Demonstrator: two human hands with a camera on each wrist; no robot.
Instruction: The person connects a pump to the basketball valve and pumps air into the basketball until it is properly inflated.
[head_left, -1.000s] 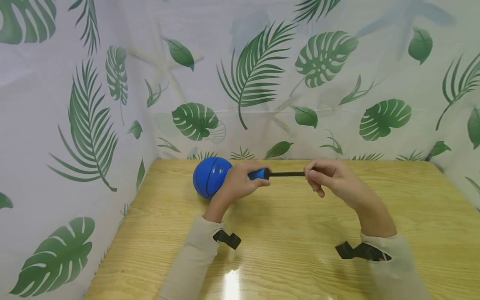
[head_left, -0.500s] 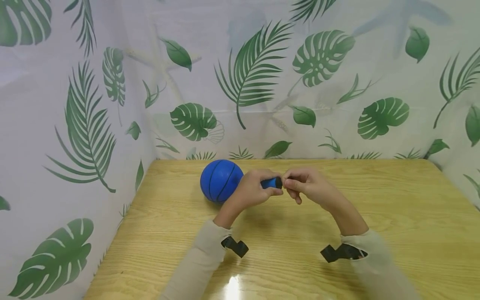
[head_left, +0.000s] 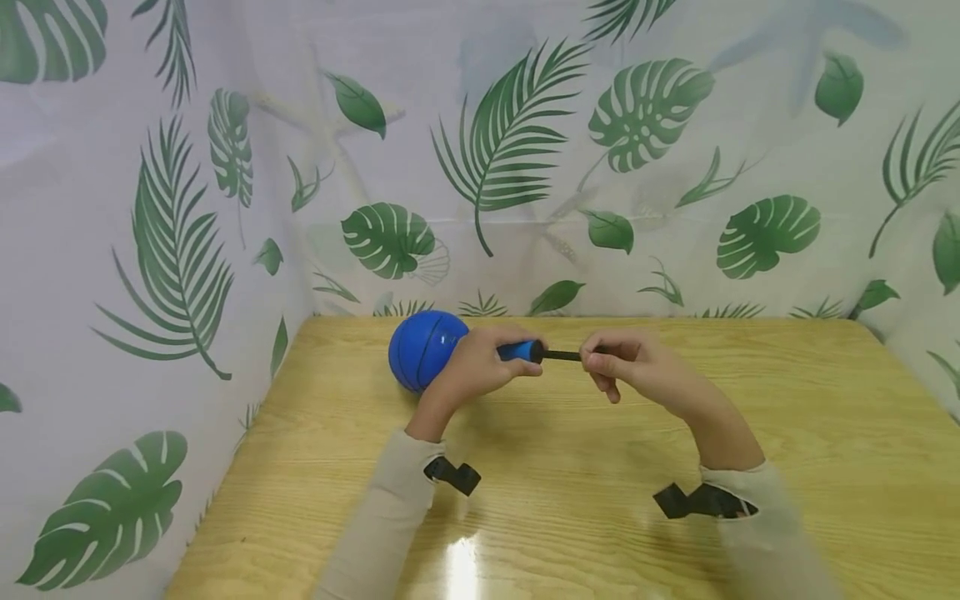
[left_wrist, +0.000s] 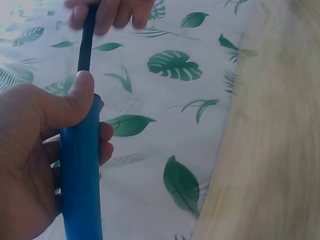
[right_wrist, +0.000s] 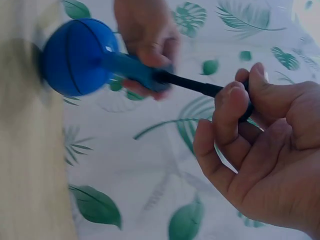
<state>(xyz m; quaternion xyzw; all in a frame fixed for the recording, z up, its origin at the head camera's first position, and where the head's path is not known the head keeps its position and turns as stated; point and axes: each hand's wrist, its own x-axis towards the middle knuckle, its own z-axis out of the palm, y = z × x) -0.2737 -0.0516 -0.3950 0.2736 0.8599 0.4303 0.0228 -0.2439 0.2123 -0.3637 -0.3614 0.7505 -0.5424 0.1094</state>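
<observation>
A blue hand pump (left_wrist: 81, 170) reaches from a blue ball with black seams (head_left: 423, 350) toward the right. My left hand (head_left: 480, 362) grips the pump's blue barrel, its thumb lying along the barrel near the black end cap. From that cap sticks out a black rod (right_wrist: 192, 84), part of it bare between the hands. My right hand (head_left: 630, 362) pinches the black handle at the rod's outer end between thumb and fingers. In the right wrist view the barrel's far end meets the ball. The ball sits on the table, left of the left hand.
The wooden table (head_left: 570, 500) spreads below both hands. A white cloth with green leaf prints (head_left: 525, 275) stands behind the table and along its left side. Black straps (head_left: 453, 475) sit at both wrists over light sleeves.
The right hand moved left and pushed the rod into the barrel, then drew it partly out to the right again. Left hand and ball shifted slightly right, then back.
</observation>
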